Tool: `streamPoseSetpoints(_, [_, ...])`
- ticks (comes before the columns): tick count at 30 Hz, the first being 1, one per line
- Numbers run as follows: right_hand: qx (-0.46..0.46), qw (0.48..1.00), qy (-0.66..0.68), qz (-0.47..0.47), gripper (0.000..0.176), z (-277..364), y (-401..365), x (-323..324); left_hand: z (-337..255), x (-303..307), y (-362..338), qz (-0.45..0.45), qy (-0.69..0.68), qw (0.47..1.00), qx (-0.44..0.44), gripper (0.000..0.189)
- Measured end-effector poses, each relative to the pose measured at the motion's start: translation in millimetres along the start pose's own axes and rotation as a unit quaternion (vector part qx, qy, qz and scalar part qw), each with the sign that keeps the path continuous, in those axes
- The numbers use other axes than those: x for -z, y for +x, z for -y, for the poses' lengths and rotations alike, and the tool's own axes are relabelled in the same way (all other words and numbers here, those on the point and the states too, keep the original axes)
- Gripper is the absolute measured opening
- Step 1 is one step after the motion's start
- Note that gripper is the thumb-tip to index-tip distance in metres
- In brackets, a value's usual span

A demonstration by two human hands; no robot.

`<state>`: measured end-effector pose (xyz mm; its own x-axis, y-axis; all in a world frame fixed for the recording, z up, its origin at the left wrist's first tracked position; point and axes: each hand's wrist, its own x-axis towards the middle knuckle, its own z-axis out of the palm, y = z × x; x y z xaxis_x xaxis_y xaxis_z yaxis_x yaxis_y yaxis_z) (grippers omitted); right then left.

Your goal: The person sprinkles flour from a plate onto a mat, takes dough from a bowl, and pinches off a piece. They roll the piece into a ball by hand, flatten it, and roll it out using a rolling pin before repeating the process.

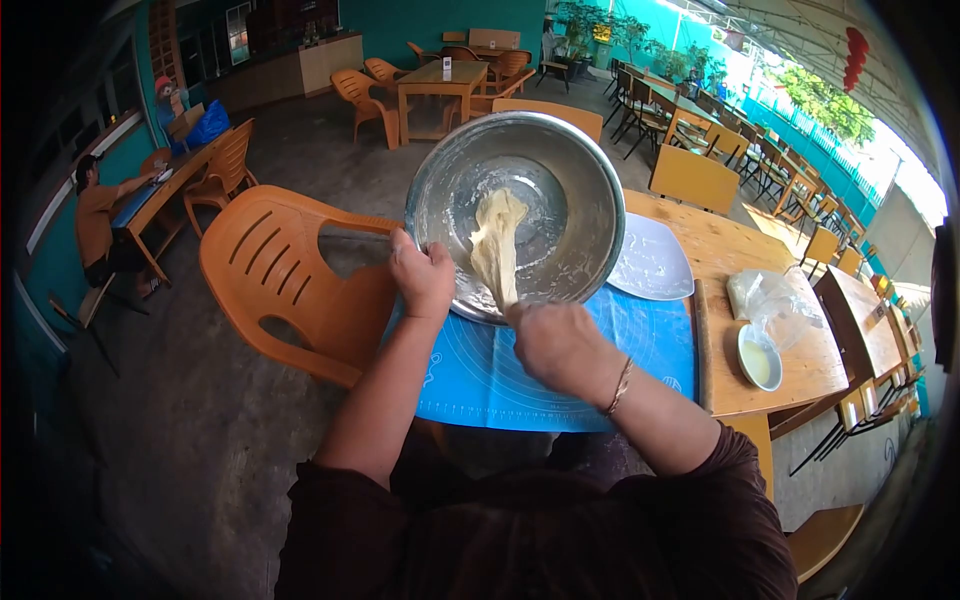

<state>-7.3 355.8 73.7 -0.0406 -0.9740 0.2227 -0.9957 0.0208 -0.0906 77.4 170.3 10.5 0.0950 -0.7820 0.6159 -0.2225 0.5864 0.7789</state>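
Note:
A large metal bowl (585, 190) is tilted toward me over a blue printed mat (480, 385). Its inner wall is smeared with pale residue. My left hand (422, 272) grips the bowl's left rim, thumb on the near side. Pale, sticky dough (500, 240) stretches in a long strand from the bowl's middle to its near rim. The lower end of that strand runs into my right hand (565, 345), which is closed around it and slightly blurred. Whether a tool handle is inside that fist is hidden.
Right of the bowl lies a white plate (652, 260). Farther right are a clear plastic bag (775, 300) and a small bowl of pale liquid (760, 362). An orange chair (290, 265) stands close on the left. Another person (105, 215) sits at a far-left table.

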Motion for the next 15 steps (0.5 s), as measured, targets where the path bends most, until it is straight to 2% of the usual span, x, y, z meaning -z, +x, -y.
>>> streamPoseSetpoints(1, [-0.016, 1.0, 0.006, -0.001, 0.019, -9, 10, 15, 2, 0, 1, 0.003, -0.003, 1.0, -0.005, 0.02])
streamPoseSetpoints(5, [0.003, 0.968, 0.093, -0.233, 0.021, -63, 68, 37, 8, -6, 1, -0.008, 0.001, 0.999, -0.042, 0.021])
streamPoseSetpoints(6, [0.003, 0.968, 0.092, -0.235, 0.021, -71, 81, 35, 5, -6, 0, -0.008, 0.001, 0.999, -0.045, 0.021])
streamPoseSetpoints(8, [-0.077, 0.953, 0.127, -0.264, 0.024, -76, 106, 23, -1, -2, -2, 0.013, -0.027, 0.999, -0.021, 0.02])
streamPoseSetpoints(11, [-0.067, 0.962, 0.111, -0.24, 0.03, -92, 135, -23, 4, -3, -2, 0.011, -0.018, 0.999, -0.038, 0.02])
streamPoseSetpoints(13, [-0.096, 0.971, 0.085, -0.202, 0.051, -85, 145, -51, 5, -4, -2, 0.017, -0.013, 0.999, -0.037, 0.02])
streamPoseSetpoints(15, [-0.08, 0.974, 0.029, -0.211, 0.061, -75, 147, -65, 5, -4, -1, 0.024, -0.011, 0.999, -0.034, 0.02])
